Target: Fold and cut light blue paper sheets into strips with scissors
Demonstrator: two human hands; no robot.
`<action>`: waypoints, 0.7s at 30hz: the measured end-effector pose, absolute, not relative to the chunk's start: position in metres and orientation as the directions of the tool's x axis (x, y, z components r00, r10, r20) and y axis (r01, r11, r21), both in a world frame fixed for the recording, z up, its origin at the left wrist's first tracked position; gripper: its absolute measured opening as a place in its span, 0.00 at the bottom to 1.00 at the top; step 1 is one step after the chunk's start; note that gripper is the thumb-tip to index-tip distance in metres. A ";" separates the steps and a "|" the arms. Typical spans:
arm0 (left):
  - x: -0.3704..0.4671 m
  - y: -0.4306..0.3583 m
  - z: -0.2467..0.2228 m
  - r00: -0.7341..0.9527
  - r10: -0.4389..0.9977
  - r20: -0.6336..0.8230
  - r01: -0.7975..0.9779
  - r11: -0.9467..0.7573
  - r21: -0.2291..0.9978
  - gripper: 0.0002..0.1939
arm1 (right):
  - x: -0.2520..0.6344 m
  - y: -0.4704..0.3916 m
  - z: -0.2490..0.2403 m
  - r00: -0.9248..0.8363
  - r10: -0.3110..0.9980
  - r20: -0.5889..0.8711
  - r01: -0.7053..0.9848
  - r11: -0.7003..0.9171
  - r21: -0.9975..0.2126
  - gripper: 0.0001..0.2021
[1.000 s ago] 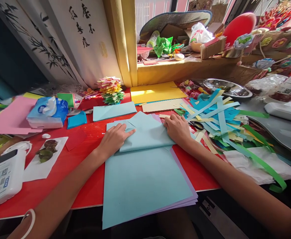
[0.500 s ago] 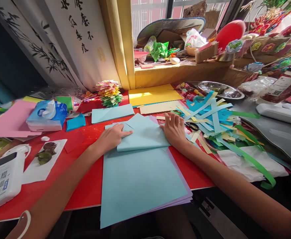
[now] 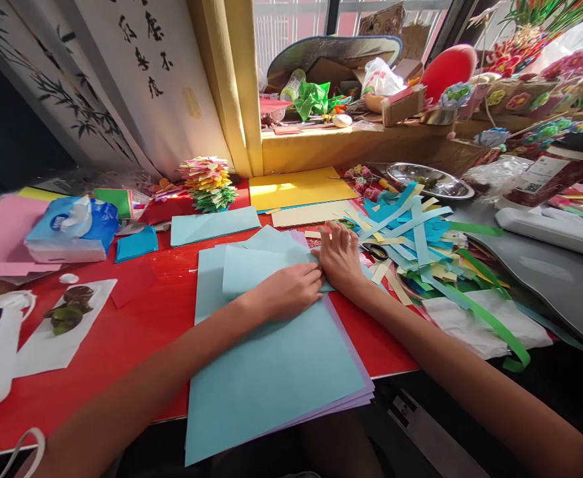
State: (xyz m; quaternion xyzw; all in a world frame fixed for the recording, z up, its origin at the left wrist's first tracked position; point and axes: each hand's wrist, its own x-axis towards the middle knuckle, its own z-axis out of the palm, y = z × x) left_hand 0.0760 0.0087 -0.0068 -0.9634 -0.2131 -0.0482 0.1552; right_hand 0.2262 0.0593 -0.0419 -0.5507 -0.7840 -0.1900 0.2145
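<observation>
A light blue sheet of paper (image 3: 242, 271), folded over, lies on a stack of large light blue and lilac sheets (image 3: 271, 372). My left hand (image 3: 291, 290) rests on the folded sheet near its right end, palm down, with the fingers close together and slightly bent. Right beside it, my right hand (image 3: 341, 255) lies over the sheet's right edge with its fingers stretched forward. The two hands meet at the fingertips of the left. Both hide the right part of the fold.
Scissors (image 3: 375, 251) lie beside my right hand, next to a heap of paper strips (image 3: 411, 226). Behind are a folded light blue strip (image 3: 214, 226), a yellow sheet (image 3: 301, 189) and a folded-paper tower (image 3: 209, 184). A tissue pack (image 3: 72, 229) stands left on the red table (image 3: 142, 338).
My left hand has slid right along the folded sheet, from its left end to beside my right hand. My right hand stays at the right edge. The view has shifted slightly.
</observation>
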 end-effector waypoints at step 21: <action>-0.045 -0.055 -0.002 0.686 0.715 0.134 0.727 -0.664 -0.174 0.23 | 0.222 0.052 -0.034 -0.348 0.755 0.556 0.937 0.300 0.178 0.15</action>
